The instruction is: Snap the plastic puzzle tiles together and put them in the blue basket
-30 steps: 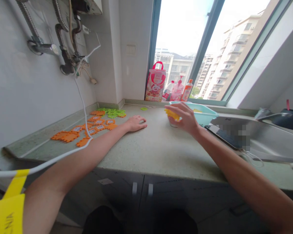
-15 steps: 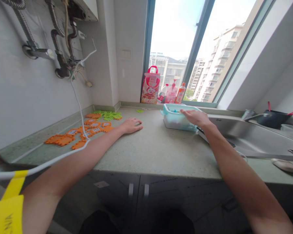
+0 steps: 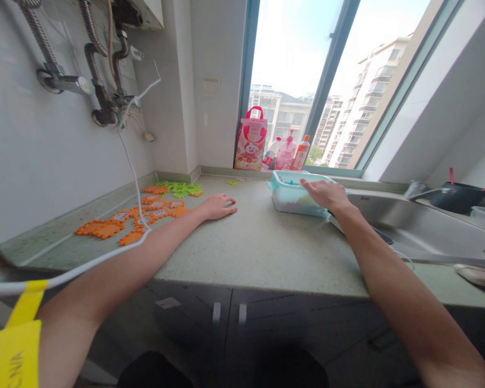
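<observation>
My left hand [image 3: 219, 206] lies on the countertop, fingers stretched out with a gap between thumb and forefinger, holding nothing. Left of it are orange interlocking foam tiles [image 3: 101, 229], some with printed white panels, and a cluster of green foam tiles [image 3: 180, 188]. A single green piece [image 3: 232, 182] lies apart near the back. My right hand [image 3: 327, 195] is at the pale turquoise plastic box [image 3: 285, 202], over its front rim towards the right end. Most of its fingers are hidden, so any grip is unclear. Bluish pieces show inside the box, and a greenish patch shows through its wall.
A steel sink [image 3: 420, 237] lies right of the box, with a dark flat object [image 3: 382, 234] at its near left edge. A white cable [image 3: 135, 178] crosses the tiles and my left forearm. A pink bag [image 3: 251, 145] and several bottles [image 3: 285, 153] stand by the window.
The camera view has shifted slightly. Both hands stay in nearly the same places, the right still at the box. A greenish patch shows more clearly through the box wall.
</observation>
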{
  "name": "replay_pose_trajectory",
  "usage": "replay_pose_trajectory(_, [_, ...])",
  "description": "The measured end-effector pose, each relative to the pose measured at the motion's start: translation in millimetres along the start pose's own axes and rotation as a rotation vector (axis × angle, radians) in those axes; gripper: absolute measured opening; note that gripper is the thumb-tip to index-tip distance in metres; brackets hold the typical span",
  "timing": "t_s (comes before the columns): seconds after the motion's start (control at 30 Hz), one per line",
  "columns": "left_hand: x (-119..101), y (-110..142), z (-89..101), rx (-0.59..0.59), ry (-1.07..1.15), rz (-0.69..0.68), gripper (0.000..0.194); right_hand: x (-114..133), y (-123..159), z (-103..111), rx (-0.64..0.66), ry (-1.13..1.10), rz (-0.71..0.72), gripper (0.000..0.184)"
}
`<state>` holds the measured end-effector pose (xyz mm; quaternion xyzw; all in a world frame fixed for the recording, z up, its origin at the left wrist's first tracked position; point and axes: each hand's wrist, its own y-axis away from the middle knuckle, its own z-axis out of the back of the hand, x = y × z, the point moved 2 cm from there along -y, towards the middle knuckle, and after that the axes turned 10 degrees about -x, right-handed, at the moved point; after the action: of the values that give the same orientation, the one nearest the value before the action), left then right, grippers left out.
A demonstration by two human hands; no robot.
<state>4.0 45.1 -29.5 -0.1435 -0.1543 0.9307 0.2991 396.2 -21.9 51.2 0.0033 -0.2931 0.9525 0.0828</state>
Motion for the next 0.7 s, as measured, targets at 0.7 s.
replay_pose_trajectory(0.7, [7, 6, 7.5, -0.007, -0.210, 0.252, 0.078, 92, 48, -4, -0.437, -0.784, 0.697, 0.030])
